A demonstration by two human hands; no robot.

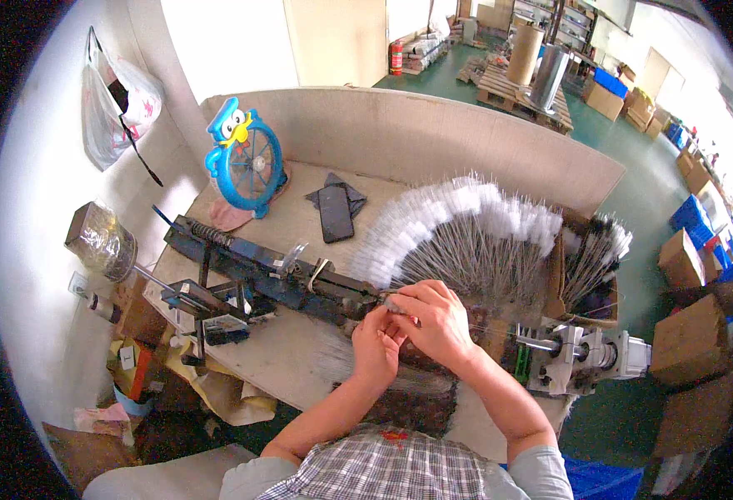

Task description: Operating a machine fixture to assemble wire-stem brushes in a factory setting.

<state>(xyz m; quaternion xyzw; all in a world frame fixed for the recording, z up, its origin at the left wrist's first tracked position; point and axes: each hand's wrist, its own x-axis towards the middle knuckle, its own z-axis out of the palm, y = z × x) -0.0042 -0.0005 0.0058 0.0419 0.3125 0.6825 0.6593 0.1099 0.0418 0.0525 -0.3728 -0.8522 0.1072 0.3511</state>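
Note:
Both my hands meet at the right end of a long black metal machine (300,279) on the table. My left hand (377,343) is closed, its fingertips pinched together close to the machine's end. My right hand (435,321) reaches over from the right, fingers bent and pressed toward the left fingertips. A small greyish bit shows between the fingers; what they hold is too small to name. Just beyond my hands lies a wide fan of thin wire brushes (466,225) with white bristle ends. A motor unit with a metal shaft (579,357) stands to the right.
A blue duck-shaped fan (248,162) and a black phone (336,214) are on the table's far side. Dark-bristled brushes (595,258) stand in a cardboard box at the right. A low board (433,125) edges the table's back. A wrapped lever end (100,242) juts out left.

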